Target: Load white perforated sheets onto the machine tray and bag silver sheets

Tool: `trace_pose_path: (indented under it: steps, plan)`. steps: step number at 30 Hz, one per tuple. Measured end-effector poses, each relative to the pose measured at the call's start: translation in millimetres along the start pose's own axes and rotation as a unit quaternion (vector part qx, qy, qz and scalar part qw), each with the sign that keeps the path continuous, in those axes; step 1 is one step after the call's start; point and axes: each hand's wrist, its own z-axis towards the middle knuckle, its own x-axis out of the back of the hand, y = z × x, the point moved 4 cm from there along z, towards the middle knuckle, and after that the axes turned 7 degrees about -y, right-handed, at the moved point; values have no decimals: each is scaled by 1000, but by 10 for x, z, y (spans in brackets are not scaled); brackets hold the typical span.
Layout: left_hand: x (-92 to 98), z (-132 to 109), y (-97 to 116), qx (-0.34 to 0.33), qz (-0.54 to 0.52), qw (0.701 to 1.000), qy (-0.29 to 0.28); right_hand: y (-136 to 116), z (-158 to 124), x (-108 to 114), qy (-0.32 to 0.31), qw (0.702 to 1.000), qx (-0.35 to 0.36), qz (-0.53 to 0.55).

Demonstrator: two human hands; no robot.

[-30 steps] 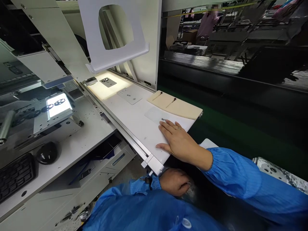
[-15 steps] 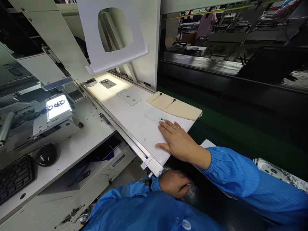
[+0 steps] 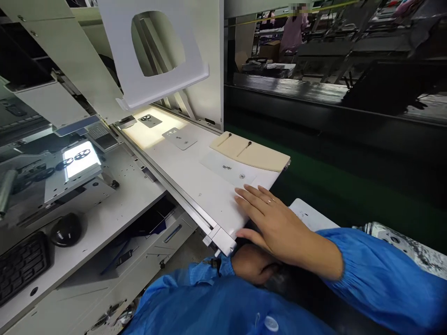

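Observation:
My right hand (image 3: 277, 228) is open, fingers stretched out over the near right end of a white board (image 3: 188, 174). Just beyond its fingertips lies a pale, translucent sheet (image 3: 216, 166) with small dark printed marks. My left hand (image 3: 249, 264) rests low by my lap, below the board's end; it looks curled, partly hidden behind my right hand, and what it may hold cannot be seen. Farther up the board lie a light grey printed plate (image 3: 179, 138) and, on a lit patch, a darker grey plate (image 3: 151, 121) with black round shapes.
A cream panel (image 3: 249, 152) with two slots lines the board's right edge. A white holder (image 3: 160, 88) hangs above. At left are a mouse (image 3: 66, 230), a keyboard (image 3: 23, 260) and a lit screen (image 3: 82, 159). Another printed plate (image 3: 310, 215) lies beyond my right wrist.
My right hand has drawn back toward me and right, off the pale sheet, uncovering its printed marks. My left hand stays low, now more covered by the right. The view has shifted slightly.

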Motion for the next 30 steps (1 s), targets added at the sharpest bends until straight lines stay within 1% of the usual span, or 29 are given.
trace_pose_path:
  steps: [1,2,3,4,5,6,7,8,9,10,11,12,13,14,15,17,19,21,24,26,28,30]
  plan:
    - [14,-2,-7,1,-1,1000,5,3,-127,55,10,1000,-1,4]
    - [23,-5,-15,5,-5,1000,3,44,-269,108,16,1000,-17,8]
    - [27,-12,-21,12,-10,1000,-6,127,-428,162,21,998,-50,11]
    - [24,-22,-20,17,-14,1000,-19,245,-608,218,23,995,-100,10]
    - [20,-36,-13,22,-18,999,-31,394,-818,285,27,984,-174,3]
    - [18,-53,-3,27,-18,999,-36,551,-1060,359,25,965,-260,-10]
    - [22,-70,8,32,-17,999,-30,699,-1339,445,20,933,-357,-26]
    - [29,-83,20,33,-16,999,-19,814,-1645,541,16,892,-450,-41]
    - [41,-92,30,32,-17,999,-1,879,-1959,644,22,848,-528,-51]
    - [52,-94,42,24,-17,999,14,896,-2259,732,24,808,-586,-53]
    - [59,-91,48,20,-17,999,25,872,-2528,796,22,777,-627,-48]
    - [61,-84,53,18,-16,999,29,819,-2757,830,17,757,-652,-38]
    - [64,-78,60,16,-14,999,33,749,-2944,827,6,745,-667,-22]
    - [65,-75,69,15,-10,999,36,673,-3088,791,-9,742,-671,-5]
    - [66,-75,82,13,-7,999,37,599,-3195,730,-29,747,-665,10]
    - [67,-84,110,9,-1,999,40,479,-3340,578,-70,765,-640,25]
    - [69,-98,133,5,4,999,46,404,-3467,448,-101,782,-615,32]
    - [68,-109,146,5,10,999,49,354,-3632,368,-127,787,-602,44]
    - [61,-112,150,16,20,999,47,265,-3946,281,-205,780,-587,75]
    - [57,-111,149,27,26,998,45,199,-4148,225,-257,766,-583,81]
    - [53,-111,152,34,29,998,45,153,-4280,176,-281,760,-581,76]
    - [49,-110,158,36,35,998,46,134,-4324,138,-288,768,-568,66]
